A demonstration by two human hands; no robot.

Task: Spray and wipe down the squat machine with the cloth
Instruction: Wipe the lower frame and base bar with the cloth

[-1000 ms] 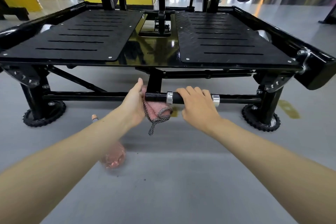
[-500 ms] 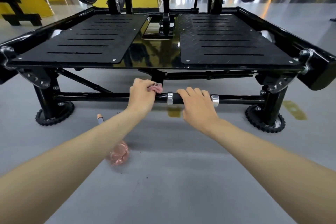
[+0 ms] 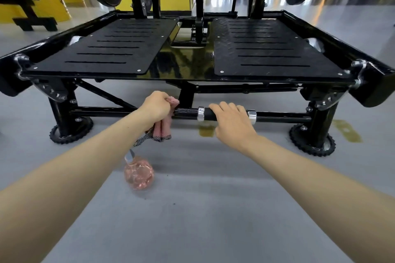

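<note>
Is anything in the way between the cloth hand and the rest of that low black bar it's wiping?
Yes: the right hand grips the bar just along from the cloth in the left hand. It covers the stretch between the two silver collars.

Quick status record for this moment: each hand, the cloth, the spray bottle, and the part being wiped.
left hand: closed around the cloth, pressing it on the bar
right hand: gripping the bar between two silver collars
cloth: pink, wrapped over the bar, ends hanging below
spray bottle: pink, on the floor, untouched
bar: black, low front rail of the squat machine
</note>
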